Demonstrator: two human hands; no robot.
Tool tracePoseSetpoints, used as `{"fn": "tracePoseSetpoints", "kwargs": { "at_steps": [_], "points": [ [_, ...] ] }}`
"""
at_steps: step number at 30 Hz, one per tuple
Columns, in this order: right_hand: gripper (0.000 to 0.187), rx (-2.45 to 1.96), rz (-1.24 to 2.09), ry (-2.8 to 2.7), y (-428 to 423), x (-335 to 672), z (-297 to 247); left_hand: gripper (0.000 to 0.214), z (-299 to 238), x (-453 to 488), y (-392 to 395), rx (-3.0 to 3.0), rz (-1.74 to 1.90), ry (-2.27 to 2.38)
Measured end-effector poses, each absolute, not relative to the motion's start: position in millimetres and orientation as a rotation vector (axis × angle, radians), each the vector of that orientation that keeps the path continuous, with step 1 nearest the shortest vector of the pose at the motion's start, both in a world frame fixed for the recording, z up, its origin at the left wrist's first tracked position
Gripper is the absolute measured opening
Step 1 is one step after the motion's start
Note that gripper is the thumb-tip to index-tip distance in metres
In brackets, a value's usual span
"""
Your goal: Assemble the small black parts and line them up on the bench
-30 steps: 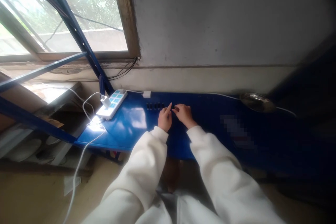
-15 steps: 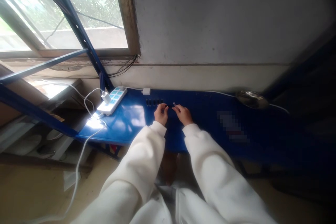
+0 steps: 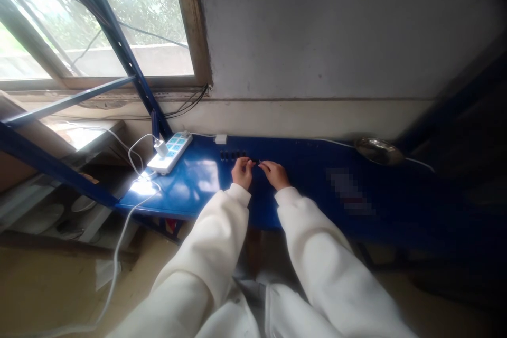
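My left hand and my right hand rest close together on the blue table, both in white sleeves. Their fingertips pinch toward each other around a tiny dark part that is too small to name. Just beyond my left hand stands a short row of small black pieces on the table top. Both hands have curled fingers.
A white power strip with a plugged charger and white cable lies at the table's left back corner. A small white adapter sits by the wall. A metal dish lies far right. Blue shelf struts cross the window at left.
My left index finger, stretched out a second ago, has curled in. Both hands closed toward each other over the small part; the view shifted slightly.
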State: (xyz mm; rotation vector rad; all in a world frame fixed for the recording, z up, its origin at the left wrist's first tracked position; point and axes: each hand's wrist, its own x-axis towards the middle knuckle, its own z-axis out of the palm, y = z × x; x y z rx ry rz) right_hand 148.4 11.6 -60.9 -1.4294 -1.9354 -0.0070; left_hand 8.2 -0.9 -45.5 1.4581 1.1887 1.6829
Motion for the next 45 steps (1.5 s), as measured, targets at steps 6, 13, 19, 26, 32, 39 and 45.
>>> {"fn": "tracePoseSetpoints", "kwargs": {
  "at_steps": [6,13,19,26,32,39,45],
  "points": [
    [0.035,-1.514,-0.137,-1.849,10.6,149.5,-57.0,0.022,-48.6,9.1,-0.4,1.494,1.626,1.149],
    [0.033,-1.592,-0.280,-1.833,9.3,148.6,-52.7,0.023,-49.4,10.4,-0.6,1.485,1.619,1.130],
    [0.030,-1.462,-0.283,-1.960,7.4,142.2,-53.1,0.022,-48.7,9.7,0.0,1.518,1.557,1.173],
    [0.020,-1.402,-0.126,-1.960,6.9,139.1,-53.0,0.024,-43.1,10.1,-4.4,1.536,1.481,1.190],
    [0.017,-1.446,0.225,-1.694,17.4,132.4,-53.2,0.027,-33.0,8.1,-7.8,1.304,1.656,1.160],
    [0.006,-1.558,0.528,-1.649,39.0,120.8,-45.7,0.025,-31.6,0.6,-1.0,0.964,1.782,1.240],
    [0.005,-1.655,0.450,-1.702,49.6,110.1,-47.3,0.024,-35.3,-0.3,1.0,0.941,1.759,1.238]
  ]
}}
